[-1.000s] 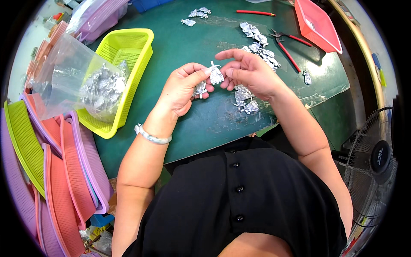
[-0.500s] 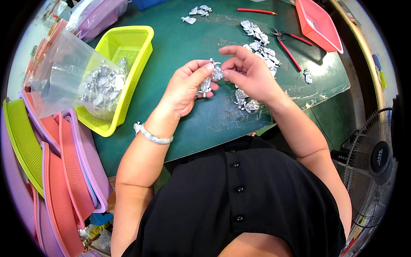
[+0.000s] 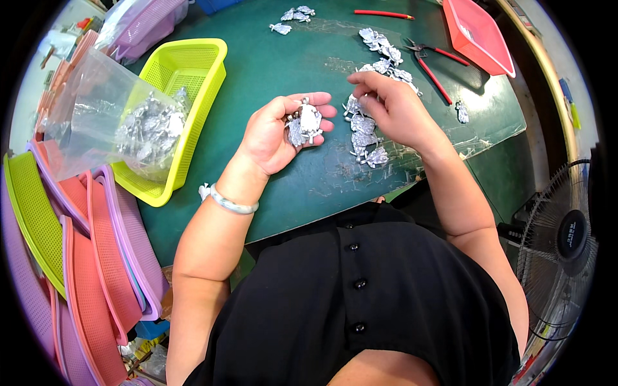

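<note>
Small silver metal castings [image 3: 309, 121] lie in my upturned left hand [image 3: 273, 132], across the palm and the partly stretched fingers, with the thumb beside them. My right hand [image 3: 399, 109] hovers at the row of similar silver castings [image 3: 364, 132] on the green table [image 3: 257, 193]. Its fingers are bent and apart, and no piece shows between them. Part of that row is hidden beneath the right hand. One more silver piece [image 3: 462, 112] lies alone to the right.
A yellow-green basket [image 3: 215, 80] at left holds a clear plastic bag [image 3: 96, 96] of silver castings. Red-handled cutters [image 3: 432, 74], a red stick-like tool [image 3: 384, 14] and a pink tray [image 3: 483, 38] are at far right. Stacked baskets [image 3: 90, 276] stand left; a fan [image 3: 566, 238] stands right.
My right hand has moved away from the left hand, rightward to the row of castings. The left hand has opened somewhat, and the castings now lie on its palm and fingers.
</note>
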Available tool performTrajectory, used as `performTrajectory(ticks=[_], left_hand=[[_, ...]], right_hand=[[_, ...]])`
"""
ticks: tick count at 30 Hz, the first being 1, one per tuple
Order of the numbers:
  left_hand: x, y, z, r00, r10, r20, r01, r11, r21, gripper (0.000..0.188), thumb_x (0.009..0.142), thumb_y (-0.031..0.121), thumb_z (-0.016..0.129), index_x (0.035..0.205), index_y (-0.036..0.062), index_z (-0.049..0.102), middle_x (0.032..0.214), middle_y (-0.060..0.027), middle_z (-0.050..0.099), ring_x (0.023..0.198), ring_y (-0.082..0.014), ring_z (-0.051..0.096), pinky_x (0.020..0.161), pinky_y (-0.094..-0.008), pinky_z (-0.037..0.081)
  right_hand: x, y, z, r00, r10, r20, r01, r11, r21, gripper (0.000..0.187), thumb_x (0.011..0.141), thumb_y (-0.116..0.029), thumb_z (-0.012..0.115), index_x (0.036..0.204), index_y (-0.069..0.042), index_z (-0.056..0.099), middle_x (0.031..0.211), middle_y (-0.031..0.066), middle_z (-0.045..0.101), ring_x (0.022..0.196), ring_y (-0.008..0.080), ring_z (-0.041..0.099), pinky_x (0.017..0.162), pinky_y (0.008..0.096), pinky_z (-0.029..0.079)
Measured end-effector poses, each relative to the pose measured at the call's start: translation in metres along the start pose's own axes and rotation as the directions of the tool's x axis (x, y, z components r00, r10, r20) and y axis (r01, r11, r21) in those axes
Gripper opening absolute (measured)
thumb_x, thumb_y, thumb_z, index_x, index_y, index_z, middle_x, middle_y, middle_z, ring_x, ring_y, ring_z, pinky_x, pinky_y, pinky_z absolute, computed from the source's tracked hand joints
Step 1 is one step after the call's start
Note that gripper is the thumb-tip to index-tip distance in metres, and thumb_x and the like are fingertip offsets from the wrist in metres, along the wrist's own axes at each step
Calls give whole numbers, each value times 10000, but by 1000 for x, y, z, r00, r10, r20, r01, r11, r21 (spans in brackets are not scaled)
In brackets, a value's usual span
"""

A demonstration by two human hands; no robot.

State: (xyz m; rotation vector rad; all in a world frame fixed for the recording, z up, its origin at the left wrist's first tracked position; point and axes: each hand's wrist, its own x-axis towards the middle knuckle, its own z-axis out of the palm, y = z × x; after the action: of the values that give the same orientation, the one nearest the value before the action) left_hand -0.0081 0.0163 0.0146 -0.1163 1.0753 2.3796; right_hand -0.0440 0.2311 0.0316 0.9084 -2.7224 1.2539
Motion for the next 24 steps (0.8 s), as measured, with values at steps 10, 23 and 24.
performTrajectory(ticks=[10, 23, 24], left_hand=[[1, 0, -4, 994, -35, 108, 48, 992, -115, 417, 880, 261, 353, 1129, -39, 502, 972, -162, 608, 806, -235, 617, 652, -322, 519], [-1, 0, 2, 999, 7, -54, -7, 1000, 13, 368, 893, 290, 448, 1062, -25, 533, 910, -137, 612, 757, -213, 612, 612, -306, 510], [-1, -1, 2, 998, 1, -55, 4, 997, 82, 331, 885, 267, 471, 1036, -19, 542, 886, -123, 612, 743, -199, 611, 594, -295, 505]], right_hand=[[-3, 1, 5, 982, -185, 34, 188, 961, -203, 316, 699, 17, 563, 1009, -42, 570, 805, 106, 599, 803, 278, 558, 707, 363, 456], [5, -9, -3, 984, 80, 162, -176, 629, 757, 307, 783, 35, 556, 1090, 26, 540, 844, 49, 603, 778, 97, 567, 719, 228, 457], [6, -9, -3, 980, 78, 182, -194, 559, 806, 308, 785, 26, 563, 1092, 26, 539, 840, 49, 604, 777, 94, 567, 723, 230, 460]])
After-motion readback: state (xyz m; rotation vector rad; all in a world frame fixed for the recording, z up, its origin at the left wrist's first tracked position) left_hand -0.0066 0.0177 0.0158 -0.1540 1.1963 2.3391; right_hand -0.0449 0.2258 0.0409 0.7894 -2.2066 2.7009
